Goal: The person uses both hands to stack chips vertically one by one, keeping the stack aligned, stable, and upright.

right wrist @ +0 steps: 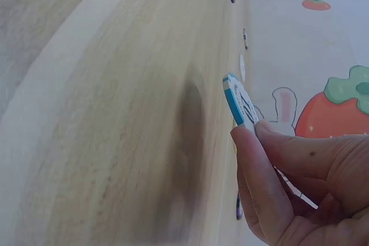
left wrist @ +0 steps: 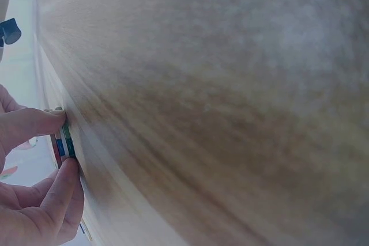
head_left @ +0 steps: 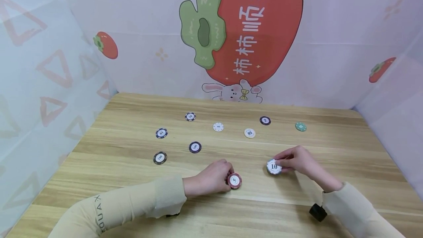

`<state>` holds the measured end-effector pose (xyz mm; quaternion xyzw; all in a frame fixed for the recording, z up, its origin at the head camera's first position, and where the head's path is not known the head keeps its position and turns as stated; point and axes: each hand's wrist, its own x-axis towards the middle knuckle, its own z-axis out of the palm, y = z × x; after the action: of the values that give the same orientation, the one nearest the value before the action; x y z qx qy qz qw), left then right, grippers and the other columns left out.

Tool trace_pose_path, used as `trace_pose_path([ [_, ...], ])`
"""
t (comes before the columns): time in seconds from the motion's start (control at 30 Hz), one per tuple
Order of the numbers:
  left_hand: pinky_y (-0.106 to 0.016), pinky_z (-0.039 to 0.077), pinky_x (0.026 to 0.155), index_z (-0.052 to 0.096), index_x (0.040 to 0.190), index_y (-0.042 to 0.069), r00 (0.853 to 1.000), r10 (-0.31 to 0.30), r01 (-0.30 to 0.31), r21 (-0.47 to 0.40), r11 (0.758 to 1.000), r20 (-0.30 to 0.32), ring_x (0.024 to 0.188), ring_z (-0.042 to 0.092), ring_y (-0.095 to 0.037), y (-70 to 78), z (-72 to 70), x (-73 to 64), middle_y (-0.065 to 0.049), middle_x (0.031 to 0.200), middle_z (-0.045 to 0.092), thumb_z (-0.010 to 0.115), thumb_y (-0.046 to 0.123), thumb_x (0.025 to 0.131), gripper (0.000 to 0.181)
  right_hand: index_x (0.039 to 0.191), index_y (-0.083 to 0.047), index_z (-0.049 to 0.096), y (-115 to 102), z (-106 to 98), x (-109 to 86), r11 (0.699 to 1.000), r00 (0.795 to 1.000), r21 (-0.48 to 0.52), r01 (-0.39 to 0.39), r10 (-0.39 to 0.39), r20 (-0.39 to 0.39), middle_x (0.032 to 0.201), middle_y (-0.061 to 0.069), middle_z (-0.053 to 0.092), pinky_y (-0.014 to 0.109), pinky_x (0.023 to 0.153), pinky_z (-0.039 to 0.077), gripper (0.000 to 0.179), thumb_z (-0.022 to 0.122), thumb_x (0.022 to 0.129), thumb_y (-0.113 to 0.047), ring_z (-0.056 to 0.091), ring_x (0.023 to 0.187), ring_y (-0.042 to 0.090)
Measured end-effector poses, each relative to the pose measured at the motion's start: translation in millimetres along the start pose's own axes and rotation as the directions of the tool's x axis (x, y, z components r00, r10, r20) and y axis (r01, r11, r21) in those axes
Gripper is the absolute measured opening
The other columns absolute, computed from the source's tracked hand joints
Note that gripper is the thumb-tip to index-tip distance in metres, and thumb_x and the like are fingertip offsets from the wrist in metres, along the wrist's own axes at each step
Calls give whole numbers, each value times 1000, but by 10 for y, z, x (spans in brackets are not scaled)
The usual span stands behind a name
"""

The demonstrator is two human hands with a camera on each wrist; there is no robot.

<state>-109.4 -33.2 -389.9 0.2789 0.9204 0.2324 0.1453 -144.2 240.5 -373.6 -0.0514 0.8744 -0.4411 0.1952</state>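
Observation:
A short stack of poker chips [head_left: 234, 181] stands on the wooden table, a red chip marked 5 on top. My left hand [head_left: 214, 178] grips this stack from its left side between thumb and fingers. Green, blue and red edges of the stacked chips show between the fingertips [left wrist: 70, 168] in the left wrist view. To the right, my right hand [head_left: 297, 161] pinches a white-and-blue poker chip [head_left: 274, 167] marked 10 by its edge. That chip is tilted and raised over the table in the right wrist view, with a shadow below.
Several loose chips lie flat farther back, among them a black 100 chip [head_left: 160, 158], a dark 500 chip [head_left: 195, 147], a white 5 chip [head_left: 218, 126] and a green chip [head_left: 300, 126]. Behind the table [head_left: 99, 164] rises a printed wall covering [head_left: 142, 72].

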Motion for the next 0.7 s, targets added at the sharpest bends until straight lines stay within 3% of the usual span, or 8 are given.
trace_pose_path([
  [0.7,-17,42,66,60,91,7,1000,7,-7,-5,1000,0,72,46,-4,-12,0,4,4,81,51,77,11,66,30,99,11,64,-223,235,11,991,999,129,16,-20,26,89,14,65,33,63,53,23,66,80,-2,63,68,16],
])
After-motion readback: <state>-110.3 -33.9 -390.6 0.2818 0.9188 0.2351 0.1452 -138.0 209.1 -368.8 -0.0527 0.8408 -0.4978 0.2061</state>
